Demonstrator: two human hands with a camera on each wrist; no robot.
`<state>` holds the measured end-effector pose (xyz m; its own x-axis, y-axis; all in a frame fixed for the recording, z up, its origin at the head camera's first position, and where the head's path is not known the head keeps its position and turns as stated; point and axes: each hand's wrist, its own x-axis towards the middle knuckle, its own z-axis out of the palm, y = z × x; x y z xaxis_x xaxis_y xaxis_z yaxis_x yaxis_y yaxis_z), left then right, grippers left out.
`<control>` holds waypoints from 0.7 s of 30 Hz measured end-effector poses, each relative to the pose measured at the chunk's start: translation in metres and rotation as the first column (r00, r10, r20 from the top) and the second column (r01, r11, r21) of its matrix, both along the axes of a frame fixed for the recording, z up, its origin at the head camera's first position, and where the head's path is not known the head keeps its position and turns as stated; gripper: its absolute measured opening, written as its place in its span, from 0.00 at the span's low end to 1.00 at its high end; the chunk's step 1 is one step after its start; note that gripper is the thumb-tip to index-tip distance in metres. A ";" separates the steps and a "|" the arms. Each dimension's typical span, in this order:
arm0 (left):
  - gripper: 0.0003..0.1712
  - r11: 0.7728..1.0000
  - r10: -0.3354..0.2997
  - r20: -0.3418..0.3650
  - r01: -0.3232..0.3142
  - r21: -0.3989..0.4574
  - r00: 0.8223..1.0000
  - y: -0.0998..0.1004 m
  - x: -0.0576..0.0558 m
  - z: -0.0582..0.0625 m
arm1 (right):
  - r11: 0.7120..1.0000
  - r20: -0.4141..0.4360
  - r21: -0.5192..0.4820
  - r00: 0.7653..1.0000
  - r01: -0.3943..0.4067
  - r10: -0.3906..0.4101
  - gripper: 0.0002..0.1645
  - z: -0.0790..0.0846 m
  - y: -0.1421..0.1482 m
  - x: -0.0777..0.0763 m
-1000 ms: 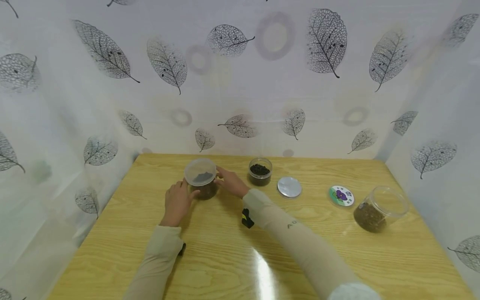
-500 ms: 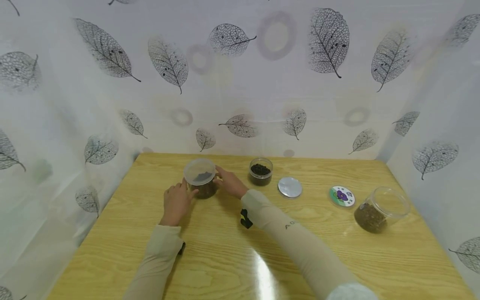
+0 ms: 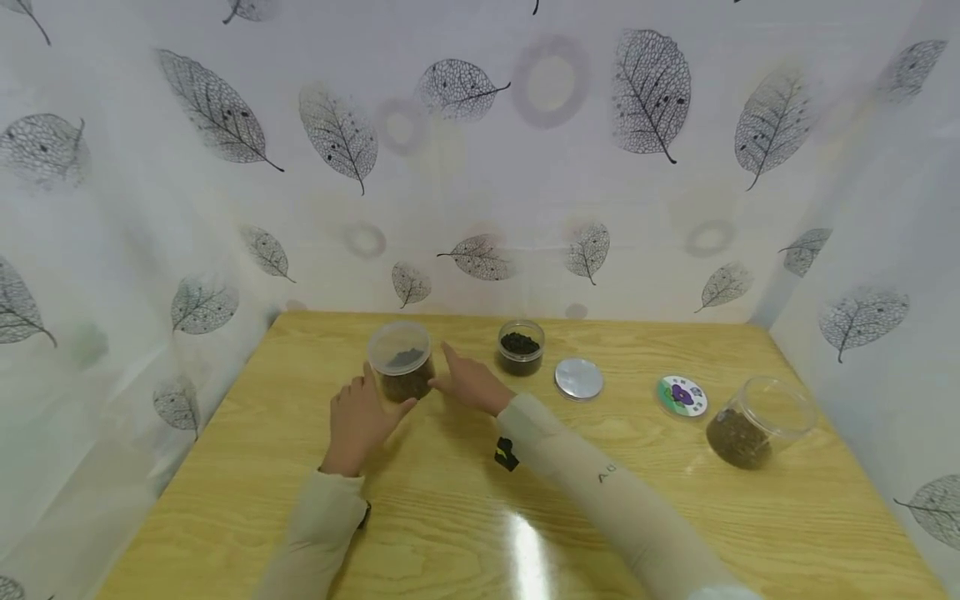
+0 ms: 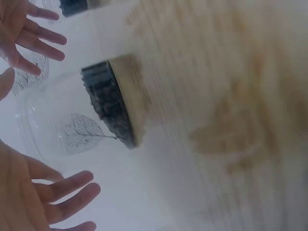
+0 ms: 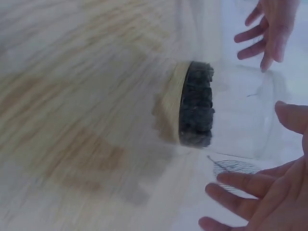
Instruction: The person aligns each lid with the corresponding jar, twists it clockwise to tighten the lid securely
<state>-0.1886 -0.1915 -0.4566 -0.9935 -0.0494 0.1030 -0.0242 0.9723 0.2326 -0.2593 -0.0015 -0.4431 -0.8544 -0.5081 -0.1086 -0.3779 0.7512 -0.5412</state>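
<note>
A clear round jar (image 3: 407, 385) with dark, lumpy contents at its bottom stands upright at the far left of the table. In the left wrist view the jar (image 4: 103, 103) appears sideways; its round top looks hazy from above, and I cannot tell whether anything covers it. My left hand (image 3: 358, 423) is at the jar's near left side, thumb and fingers spread. On the other side, my right hand (image 3: 471, 382) has its thumb and forefinger extended beside the jar. The right wrist view shows both hands around the jar (image 5: 197, 106) with fingers spread, gripping nothing.
A smaller clear tub (image 3: 520, 350) of dark granules stands right of the jar. Beside it lies a silver disc-shaped lid (image 3: 578, 379). Farther right are a round lid with a purple flower (image 3: 682, 395) and an open-topped jar of brown material (image 3: 741, 437). A leaf-print curtain (image 3: 480, 183) hangs behind the table.
Both hands have loosened from the jar: the left thumb has moved down and away, and the right hand has shifted slightly right. The jar stays in its place.
</note>
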 end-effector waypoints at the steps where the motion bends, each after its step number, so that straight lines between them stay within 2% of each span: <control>1: 0.59 1.000 0.002 -0.018 -0.002 0.013 1.000 0.003 0.004 0.001 | 1.000 -0.030 0.019 1.000 0.003 -0.002 0.47 0.001 0.002 0.004; 5: 0.59 0.999 0.016 -0.089 -0.012 0.045 0.996 0.013 0.018 0.004 | 0.997 -0.171 0.079 0.985 -0.003 0.017 0.46 0.003 0.015 0.020; 7: 0.59 0.998 0.015 -0.114 -0.008 0.055 0.993 0.018 0.024 0.005 | 0.997 -0.215 0.083 0.976 -0.009 0.027 0.45 0.003 0.022 0.029; 13: 0.60 0.997 -0.060 -0.181 0.067 0.033 0.982 0.032 0.033 0.009 | 0.996 -0.334 0.088 0.941 -0.022 0.050 0.44 0.007 0.045 0.053; 17: 0.57 0.986 -0.132 -0.261 0.153 0.063 0.956 0.042 0.033 0.010 | 0.993 -0.440 0.116 0.895 -0.024 0.073 0.44 0.010 0.059 0.063; 21: 0.54 0.961 -0.233 -0.316 0.267 0.071 0.920 0.051 0.028 0.007 | 0.993 -0.552 0.112 0.829 -0.032 0.089 0.43 0.011 0.071 0.069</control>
